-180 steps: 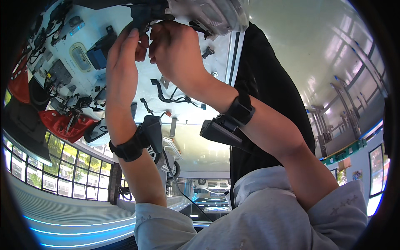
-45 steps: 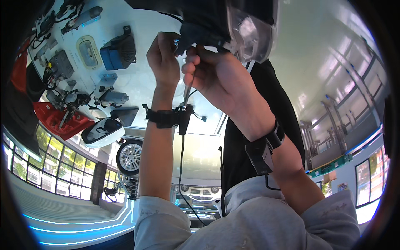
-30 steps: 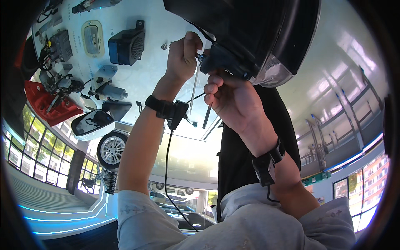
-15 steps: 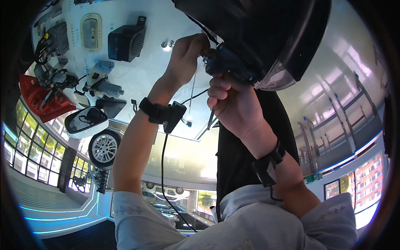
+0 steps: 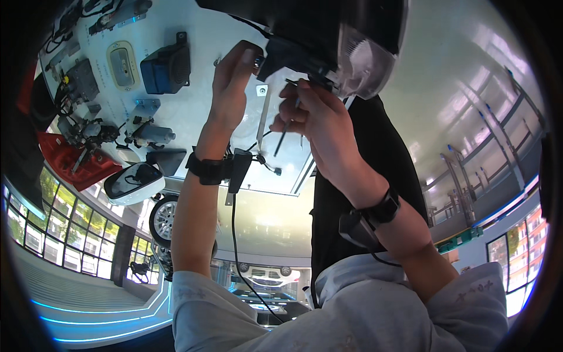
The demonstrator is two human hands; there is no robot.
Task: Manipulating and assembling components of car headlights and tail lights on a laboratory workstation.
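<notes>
A large black car headlight (image 5: 305, 29) with a clear ribbed lens (image 5: 366, 67) fills the top middle, in front of a pale display panel. At its left lower edge, my left hand (image 5: 230, 88) is closed on a dark corner of the housing, and a small shiny metal piece shows by the fingertips. Just below the headlight, my right hand (image 5: 325, 126) pinches a thin dark rod (image 5: 281, 138), which slants down to the left. Its upper end is partly hidden by the fingers. A black strap with a small device circles each wrist.
On the panel to the left sit a black horn-like box (image 5: 166, 67), an oval lamp (image 5: 122, 66), a small motor (image 5: 153, 134), a red tail light (image 5: 73, 159) and a wing mirror (image 5: 135, 182). A loose cable connector (image 5: 277, 171) hangs below my hands. A wheel (image 5: 164, 220) stands lower left.
The headlight sits further left and higher in view, with more of its lens showing. My right hand has dropped slightly away from the housing, and more of the rod shows.
</notes>
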